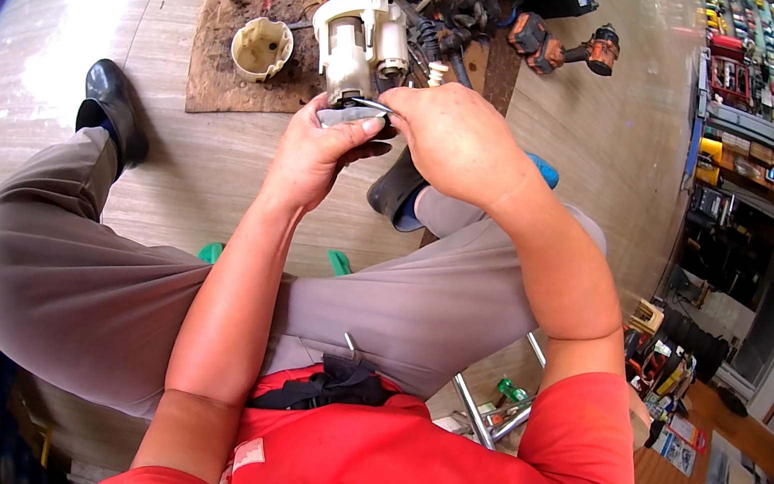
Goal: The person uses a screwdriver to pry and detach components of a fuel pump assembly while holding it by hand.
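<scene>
A cream and clear plastic fuel pump assembly (349, 44) with a round flange stands ahead of me, its lower end toward me. Right at that end, my left hand (313, 147) is closed, thumb on top, around a flat grey piece (350, 117). My right hand (463, 143) comes in from the right with fingers pinched on a thin metal tool (376, 106). The tool's tip points left, over the grey piece; the rest is hidden in my fist. Whether the grey piece is joined to the pump, I cannot tell.
A stained wooden board (215, 78) lies on the floor under the parts. On it sits a cream plastic cup (261, 50) left of the pump. Dark hoses and fittings (452, 24) crowd behind. An orange and black cordless drill (564, 49) lies to the right.
</scene>
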A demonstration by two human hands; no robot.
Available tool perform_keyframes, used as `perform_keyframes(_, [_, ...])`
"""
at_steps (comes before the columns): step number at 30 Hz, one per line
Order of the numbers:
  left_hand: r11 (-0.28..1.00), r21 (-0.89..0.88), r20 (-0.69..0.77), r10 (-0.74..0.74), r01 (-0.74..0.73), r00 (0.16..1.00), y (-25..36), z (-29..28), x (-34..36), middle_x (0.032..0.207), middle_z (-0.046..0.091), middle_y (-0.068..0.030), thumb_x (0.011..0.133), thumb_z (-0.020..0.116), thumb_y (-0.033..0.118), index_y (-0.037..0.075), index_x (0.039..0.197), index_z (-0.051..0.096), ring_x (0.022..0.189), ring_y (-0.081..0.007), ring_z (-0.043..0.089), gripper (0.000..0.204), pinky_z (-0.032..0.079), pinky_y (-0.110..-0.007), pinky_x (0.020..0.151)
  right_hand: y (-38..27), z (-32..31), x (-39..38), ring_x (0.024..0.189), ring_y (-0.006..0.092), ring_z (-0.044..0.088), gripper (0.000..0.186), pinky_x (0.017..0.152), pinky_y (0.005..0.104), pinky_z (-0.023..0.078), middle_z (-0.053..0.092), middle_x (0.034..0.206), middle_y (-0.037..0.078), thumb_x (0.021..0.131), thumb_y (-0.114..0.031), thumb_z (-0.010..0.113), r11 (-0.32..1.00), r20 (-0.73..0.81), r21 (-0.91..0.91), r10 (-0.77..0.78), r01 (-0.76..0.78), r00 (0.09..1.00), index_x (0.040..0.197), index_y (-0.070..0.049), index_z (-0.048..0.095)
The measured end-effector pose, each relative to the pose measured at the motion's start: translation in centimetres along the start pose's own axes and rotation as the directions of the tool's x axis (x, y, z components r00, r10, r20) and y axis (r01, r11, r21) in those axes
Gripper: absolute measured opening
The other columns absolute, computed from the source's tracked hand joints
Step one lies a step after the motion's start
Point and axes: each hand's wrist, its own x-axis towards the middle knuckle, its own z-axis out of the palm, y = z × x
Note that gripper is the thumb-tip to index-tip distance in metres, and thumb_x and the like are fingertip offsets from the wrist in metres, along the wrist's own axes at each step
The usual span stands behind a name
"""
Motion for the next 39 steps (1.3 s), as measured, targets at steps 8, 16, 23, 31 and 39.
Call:
perform_keyframes(8, [0.998, 0.053, -0.004, -0.018, 0.019, 1.000, -0.3, -0.4, 0.1, 0.107, 0.067, -0.0120, 0.083, 0.076, 0.008, -0.002, 0.120, 0.053, 0.092, -0.0218, 0.069, 0.044, 0.059, -0.035, 0.081, 0.3, 0.2, 0.0, 0.081, 0.0408, 0.063, 0.014, 0.071, 0.0509, 0.050, 0.067, 0.083, 0.019, 0.091, -0.015, 0.055, 0.999, 0.006, -0.044, -0.022, 0.022, 1.000, 0.096, -0.007, 0.067])
perform_keyframes(16, [0.999, 0.033, 0.021, -0.016, 0.016, 1.000, -0.2, -0.6, 0.1, 0.109, 0.067, -0.0121, 0.083, 0.076, 0.008, -0.001, 0.123, 0.051, 0.094, -0.0216, 0.068, 0.049, 0.058, -0.036, 0.083, 0.3, 0.3, -0.1, 0.080, 0.0413, 0.062, 0.015, 0.071, 0.0512, 0.049, 0.067, 0.084, 0.019, 0.092, -0.015, 0.055, 1.000, 0.012, -0.029, -0.008, 0.009, 1.000, 0.098, -0.008, 0.067])
perform_keyframes(23, [1.000, -0.025, 0.081, -0.009, 0.011, 0.997, -0.1, -0.7, -0.2, 0.111, 0.065, -0.0114, 0.081, 0.077, 0.009, 0.002, 0.124, 0.051, 0.101, -0.0247, 0.065, 0.051, 0.054, -0.043, 0.091, -0.2, -0.5, -0.8, 0.077, 0.0424, 0.061, 0.014, 0.066, 0.0519, 0.048, 0.065, 0.080, 0.020, 0.091, -0.015, 0.057, 1.000, -0.015, -0.010, -0.026, 0.026, 1.000, 0.100, -0.009, 0.066])
perform_keyframes(31, [0.986, -0.140, 0.276, -0.046, 0.087, 0.960, 0.1, -0.5, -0.4, 0.117, 0.064, -0.0135, 0.079, 0.079, 0.020, 0.002, 0.128, 0.050, 0.110, -0.0293, 0.062, 0.059, 0.048, -0.052, 0.097, -1.2, -2.4, -1.9, 0.076, 0.0396, 0.066, 0.012, 0.069, 0.0496, 0.051, 0.067, 0.077, 0.020, 0.088, -0.013, 0.058, 0.996, -0.029, 0.082, -0.041, 0.043, 0.999, 0.087, -0.003, 0.065])
perform_keyframes(39, [0.964, -0.218, 0.299, -0.079, 0.149, 0.951, -0.1, -0.3, -0.5, 0.120, 0.064, -0.0115, 0.081, 0.076, 0.012, 0.003, 0.129, 0.051, 0.109, -0.0249, 0.063, 0.055, 0.054, -0.046, 0.092, -0.7, -1.9, -2.0, 0.076, 0.0405, 0.065, 0.015, 0.069, 0.0508, 0.050, 0.066, 0.077, 0.021, 0.090, -0.015, 0.057, 0.995, -0.051, 0.076, -0.062, 0.066, 0.997, 0.083, -0.003, 0.063])
